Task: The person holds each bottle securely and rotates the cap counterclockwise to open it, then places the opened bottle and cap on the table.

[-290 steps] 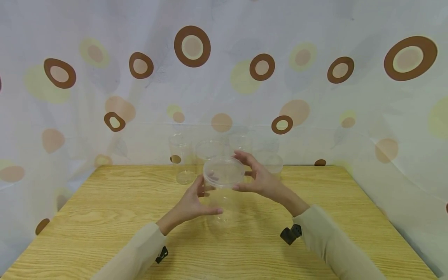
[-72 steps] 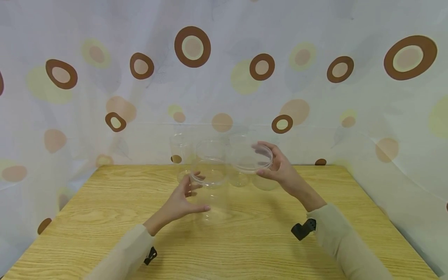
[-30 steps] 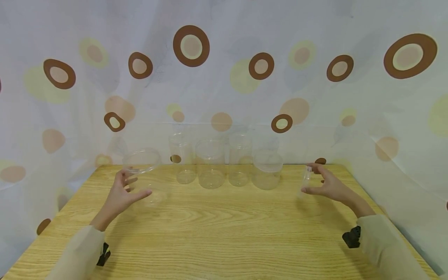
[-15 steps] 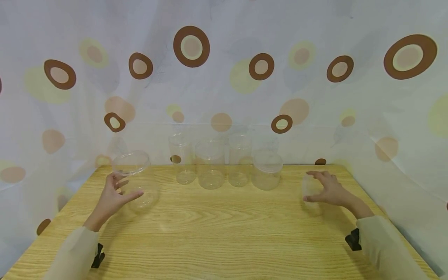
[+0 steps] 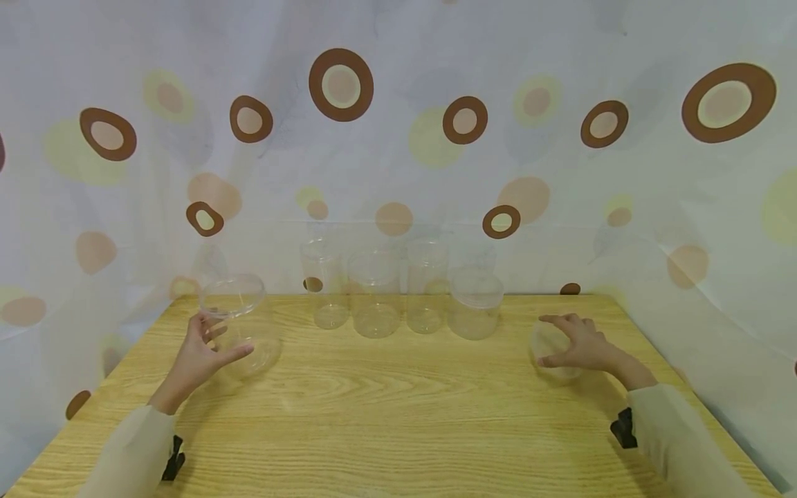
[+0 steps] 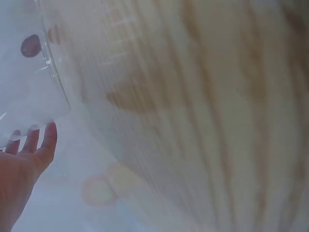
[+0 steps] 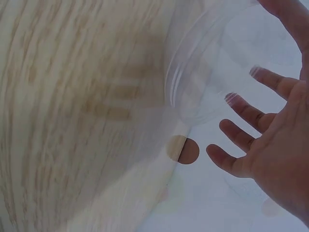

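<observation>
A clear, open-topped plastic jar (image 5: 254, 319) stands at the left of the table, its rim leaning slightly left. My left hand (image 5: 200, 356) grips it from the left side, with fingers behind and thumb in front. In the left wrist view, fingertips lie against the jar wall (image 6: 29, 87). Over on the right, my right hand (image 5: 582, 347) holds a clear round lid (image 5: 543, 340) between thumb and fingers, low over the table. The right wrist view shows the lid's ridged rim (image 7: 181, 72) close to the tabletop; whether it touches is unclear.
At the back of the wooden table (image 5: 386, 429) stand a tall narrow jar (image 5: 330, 290), a wider jar (image 5: 375, 297), another tall narrow jar (image 5: 427, 290) and a short lidded jar (image 5: 474, 308). A patterned curtain (image 5: 398, 159) hangs behind and along both sides.
The lid has come off the jar. My left hand has carried the jar left and lowered it; my right hand has taken the lid right, tipped it flatter and lowered it.
</observation>
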`<state>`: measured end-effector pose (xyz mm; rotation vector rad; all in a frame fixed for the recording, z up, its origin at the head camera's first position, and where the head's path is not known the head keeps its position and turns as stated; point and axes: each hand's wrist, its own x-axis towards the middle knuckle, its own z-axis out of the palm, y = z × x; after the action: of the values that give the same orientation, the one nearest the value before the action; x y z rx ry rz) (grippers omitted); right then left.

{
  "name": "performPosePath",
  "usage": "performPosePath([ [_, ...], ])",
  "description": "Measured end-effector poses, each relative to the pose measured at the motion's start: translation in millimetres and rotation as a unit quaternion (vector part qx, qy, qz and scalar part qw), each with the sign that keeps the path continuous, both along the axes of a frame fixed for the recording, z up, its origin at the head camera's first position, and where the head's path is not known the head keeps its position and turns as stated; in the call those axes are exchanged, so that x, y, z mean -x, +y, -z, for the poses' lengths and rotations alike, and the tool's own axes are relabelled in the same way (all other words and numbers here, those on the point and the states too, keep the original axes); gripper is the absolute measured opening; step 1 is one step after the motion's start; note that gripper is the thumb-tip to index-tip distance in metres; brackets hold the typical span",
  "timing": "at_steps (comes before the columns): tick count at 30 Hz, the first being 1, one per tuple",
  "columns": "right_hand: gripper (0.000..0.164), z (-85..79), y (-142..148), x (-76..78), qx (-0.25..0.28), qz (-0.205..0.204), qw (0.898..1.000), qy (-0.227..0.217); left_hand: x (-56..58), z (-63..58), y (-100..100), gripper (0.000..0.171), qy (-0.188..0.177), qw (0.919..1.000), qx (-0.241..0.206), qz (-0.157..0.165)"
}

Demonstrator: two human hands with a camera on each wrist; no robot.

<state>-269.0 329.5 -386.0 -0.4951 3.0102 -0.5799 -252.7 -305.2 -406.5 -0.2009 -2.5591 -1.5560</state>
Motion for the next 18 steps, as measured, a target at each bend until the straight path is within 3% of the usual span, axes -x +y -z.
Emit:
performPosePath([
  [13, 0.079, 14.7, 2.6, 0.1, -0.009, -0.018, 1.000, -0.018, -4.0, -1.6, -7.7, 0.093, -0.014, 0.9997, 0.013, 0.012],
  [18, 0.078, 15.8, 1.6, -0.9, -0.006, -0.024, 0.999, -0.021, -4.2, -1.0, -10.2, 0.086, -0.009, 0.9994, 0.030, 0.016],
])
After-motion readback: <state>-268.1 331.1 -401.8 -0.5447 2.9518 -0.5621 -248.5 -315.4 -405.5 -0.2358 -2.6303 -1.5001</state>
